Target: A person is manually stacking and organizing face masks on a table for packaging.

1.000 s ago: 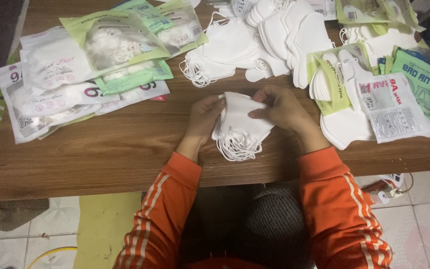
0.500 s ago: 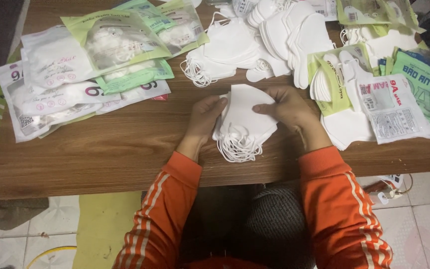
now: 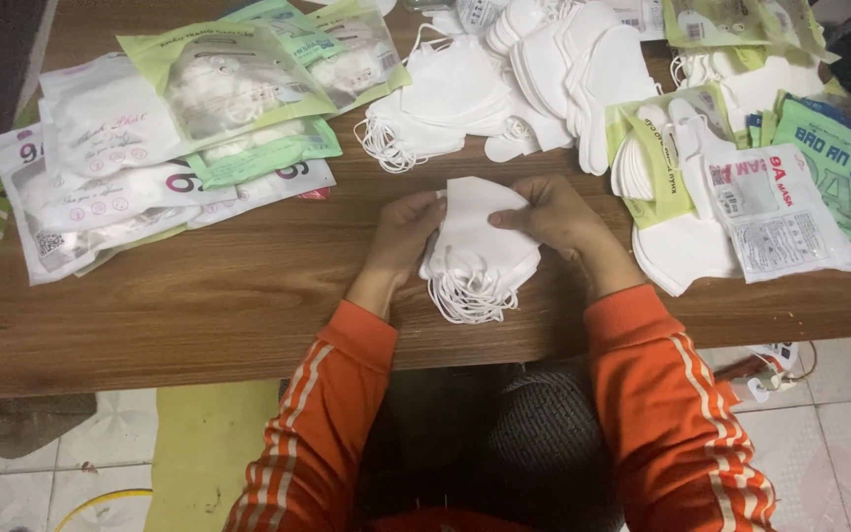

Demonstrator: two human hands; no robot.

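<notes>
Since one second ago, both hands have barely shifted and the stack of white masks (image 3: 480, 236) stays at the same place on the wooden counter (image 3: 248, 286), in the middle, near its front edge. My left hand (image 3: 406, 227) presses its fingers closed on the left edge of the stack, and my right hand (image 3: 554, 217) is closed over the top right side. Ear loops (image 3: 465, 300) hang out at the bottom. Packed mask bags (image 3: 150, 138) lie at far left, loose white masks (image 3: 544, 69) behind.
</notes>
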